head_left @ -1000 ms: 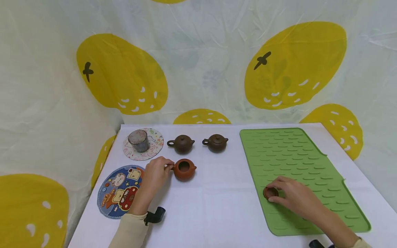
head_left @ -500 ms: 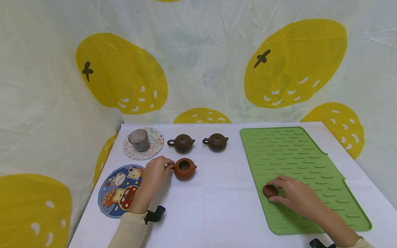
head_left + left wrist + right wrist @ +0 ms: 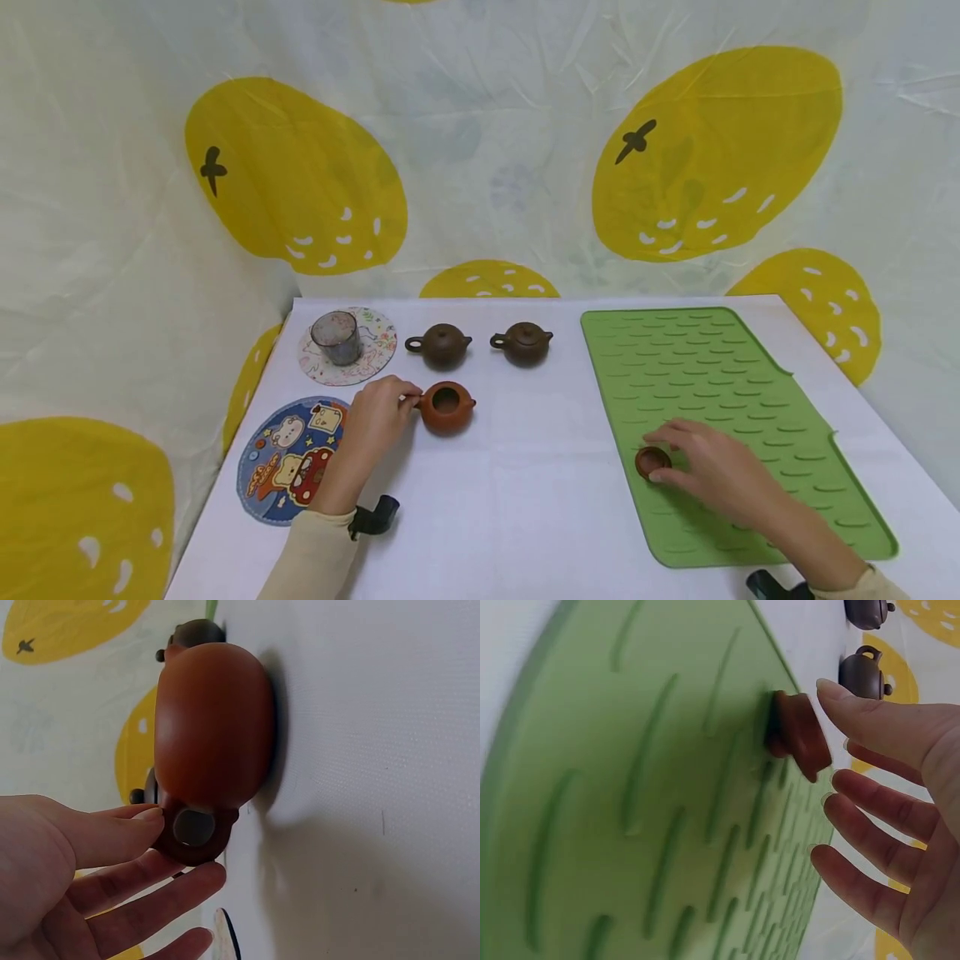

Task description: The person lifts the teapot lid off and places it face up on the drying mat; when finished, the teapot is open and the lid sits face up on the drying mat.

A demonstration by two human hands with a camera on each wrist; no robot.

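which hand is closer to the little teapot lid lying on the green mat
Right. The right hand sits open right beside the lid on the green mat; the left hand is far across the table, pinching the open teapot's handle.

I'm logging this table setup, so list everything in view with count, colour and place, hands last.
Open teapot: one, reddish-brown, lidless, left of table centre.
Lid: one, reddish-brown, upside down on the mat's near left part.
Lidded teapots: two, dark brown, side by side behind the open one.
Glass cup: one, clear grey, on the pale round coaster.
Cartoon coaster: one, blue, near left.
Mat: one, green, ridged, right side.
Tablecloth: one, white.
Backdrop: white with yellow fruit.
Left hand: pinches the open teapot's handle.
Right hand: fingers spread beside the lid.
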